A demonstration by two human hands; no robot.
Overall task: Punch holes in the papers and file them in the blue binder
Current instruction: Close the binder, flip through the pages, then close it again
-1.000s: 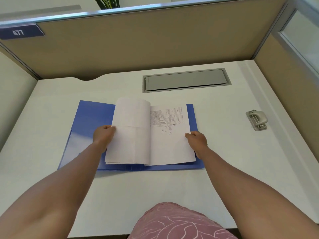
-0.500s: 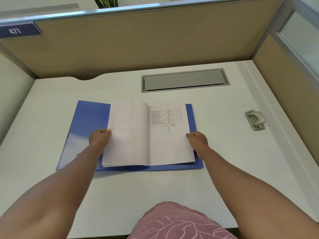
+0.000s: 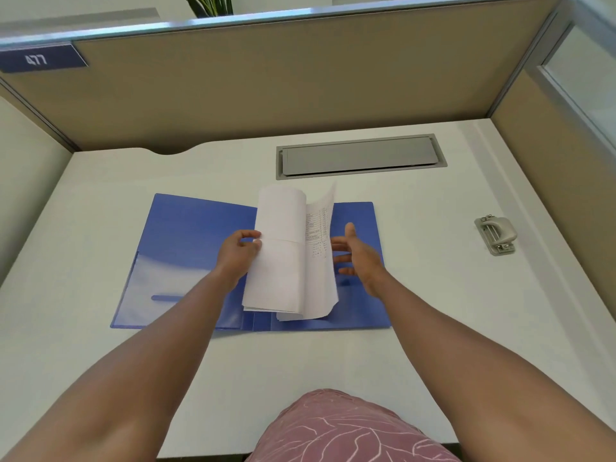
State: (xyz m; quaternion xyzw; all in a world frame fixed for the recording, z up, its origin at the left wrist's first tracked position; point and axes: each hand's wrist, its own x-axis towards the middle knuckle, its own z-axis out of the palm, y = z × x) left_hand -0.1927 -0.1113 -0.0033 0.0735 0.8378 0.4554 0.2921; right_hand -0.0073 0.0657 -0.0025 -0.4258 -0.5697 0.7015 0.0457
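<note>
Pinching the left edge of the folded papers with my left hand, I lift them off the open blue binder, their long axis running away from me. My right hand hovers just right of the stack, fingers straight, holding nothing. The hole punch sits well off to the right on the desk, nearer my free hand.
</note>
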